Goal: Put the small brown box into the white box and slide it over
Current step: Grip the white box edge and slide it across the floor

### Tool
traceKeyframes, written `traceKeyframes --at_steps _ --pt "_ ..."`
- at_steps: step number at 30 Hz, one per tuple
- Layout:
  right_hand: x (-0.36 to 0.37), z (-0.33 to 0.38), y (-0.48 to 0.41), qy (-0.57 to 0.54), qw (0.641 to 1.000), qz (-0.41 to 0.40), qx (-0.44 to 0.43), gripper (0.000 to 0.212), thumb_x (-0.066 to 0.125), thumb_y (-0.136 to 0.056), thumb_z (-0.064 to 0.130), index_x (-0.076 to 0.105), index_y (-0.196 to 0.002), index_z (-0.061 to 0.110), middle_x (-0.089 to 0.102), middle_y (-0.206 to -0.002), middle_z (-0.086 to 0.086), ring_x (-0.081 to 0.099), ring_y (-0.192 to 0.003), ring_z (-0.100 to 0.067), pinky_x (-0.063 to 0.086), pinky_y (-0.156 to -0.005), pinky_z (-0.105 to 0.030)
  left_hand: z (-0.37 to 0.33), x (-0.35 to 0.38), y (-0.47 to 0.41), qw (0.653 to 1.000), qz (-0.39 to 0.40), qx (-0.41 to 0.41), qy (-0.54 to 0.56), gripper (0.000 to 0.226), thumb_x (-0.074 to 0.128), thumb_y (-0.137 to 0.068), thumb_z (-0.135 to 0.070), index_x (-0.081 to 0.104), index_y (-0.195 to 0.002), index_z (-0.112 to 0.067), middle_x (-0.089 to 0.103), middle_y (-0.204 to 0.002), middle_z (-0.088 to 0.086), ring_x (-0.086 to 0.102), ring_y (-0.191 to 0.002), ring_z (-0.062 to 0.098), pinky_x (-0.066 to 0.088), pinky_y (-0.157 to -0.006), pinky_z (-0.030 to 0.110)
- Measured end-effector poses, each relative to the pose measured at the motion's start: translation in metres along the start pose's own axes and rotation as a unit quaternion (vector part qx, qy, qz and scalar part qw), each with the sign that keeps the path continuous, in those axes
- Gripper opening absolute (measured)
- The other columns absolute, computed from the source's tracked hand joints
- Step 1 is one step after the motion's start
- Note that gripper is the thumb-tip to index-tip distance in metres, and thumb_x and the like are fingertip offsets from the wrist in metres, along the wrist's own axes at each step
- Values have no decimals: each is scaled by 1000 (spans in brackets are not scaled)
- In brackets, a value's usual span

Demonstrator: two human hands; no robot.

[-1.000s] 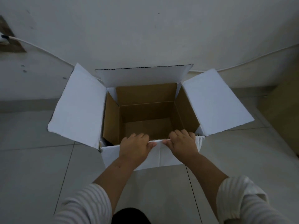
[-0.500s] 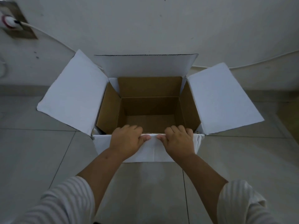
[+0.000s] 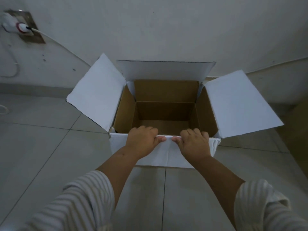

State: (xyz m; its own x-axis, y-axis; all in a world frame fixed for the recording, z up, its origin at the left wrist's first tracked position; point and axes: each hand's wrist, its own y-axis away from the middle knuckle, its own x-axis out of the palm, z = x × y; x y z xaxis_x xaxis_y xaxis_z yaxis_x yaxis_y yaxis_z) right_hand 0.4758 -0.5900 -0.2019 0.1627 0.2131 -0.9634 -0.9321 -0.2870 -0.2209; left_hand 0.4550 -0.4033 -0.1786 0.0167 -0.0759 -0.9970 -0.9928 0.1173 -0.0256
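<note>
The white box [image 3: 168, 154] stands open on the tiled floor against the wall, with its white flaps spread left, right and back. A brown cardboard box [image 3: 164, 92] sits nested inside it, open at the top, with white corners showing beside its walls. Nothing shows on its dark bottom. My left hand [image 3: 141, 141] and my right hand [image 3: 194, 143] grip the near rim side by side. Their fingers curl inside and their thumbs press on the folded-down white front flap.
A grey wall [image 3: 166, 30] rises right behind the box. A wall socket with a white plug [image 3: 20, 27] and its cable is at the upper left. Something wooden [image 3: 298, 130] stands at the right edge. Grey floor tiles [image 3: 41, 155] surround the box.
Both hands keep their grip on the near rim. The box has shifted to the right relative to the floor tile joint, and the view has tilted up towards the wall socket.
</note>
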Motion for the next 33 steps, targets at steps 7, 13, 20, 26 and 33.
traceKeyframes --at_steps 7,13,20,26,33 --pt "-13 -47 10 -5 1000 10 4 45 33 -90 54 59 -95 18 64 -99 -2 52 -94 -21 34 -83 -38 -46 2 -11 1000 8 5 11 48 30 -92 -60 58 -100 -22 64 -97 0 46 -79 12 36 -69 29" --pt "-18 -96 15 -7 1000 -19 4 45 36 -89 54 61 -88 17 66 -90 -3 55 -87 -22 37 -80 -38 -91 11 -27 1000 -8 14 14 47 31 -91 -61 59 -101 -25 64 -100 -2 54 -88 14 39 -72 29" --pt "-21 -150 19 7 999 -52 13 52 27 -84 58 60 -77 18 66 -77 -2 57 -75 -22 40 -73 -38 -139 15 -52 999 -8 34 15 49 32 -90 -62 60 -104 -24 65 -104 -1 55 -92 16 39 -74 30" --pt "-26 -189 21 16 997 -70 29 48 33 -86 57 61 -77 18 66 -77 -2 57 -75 -21 40 -73 -37 -175 18 -71 999 -16 47 12 49 32 -90 -62 60 -103 -24 66 -103 -2 56 -91 16 39 -73 29" --pt "-32 -226 24 9 995 -94 34 50 31 -84 57 61 -75 18 67 -74 -1 59 -71 -21 42 -71 -37 -208 19 -88 998 -15 62 23 48 34 -90 -61 61 -101 -23 66 -100 -2 49 -83 12 39 -71 29"
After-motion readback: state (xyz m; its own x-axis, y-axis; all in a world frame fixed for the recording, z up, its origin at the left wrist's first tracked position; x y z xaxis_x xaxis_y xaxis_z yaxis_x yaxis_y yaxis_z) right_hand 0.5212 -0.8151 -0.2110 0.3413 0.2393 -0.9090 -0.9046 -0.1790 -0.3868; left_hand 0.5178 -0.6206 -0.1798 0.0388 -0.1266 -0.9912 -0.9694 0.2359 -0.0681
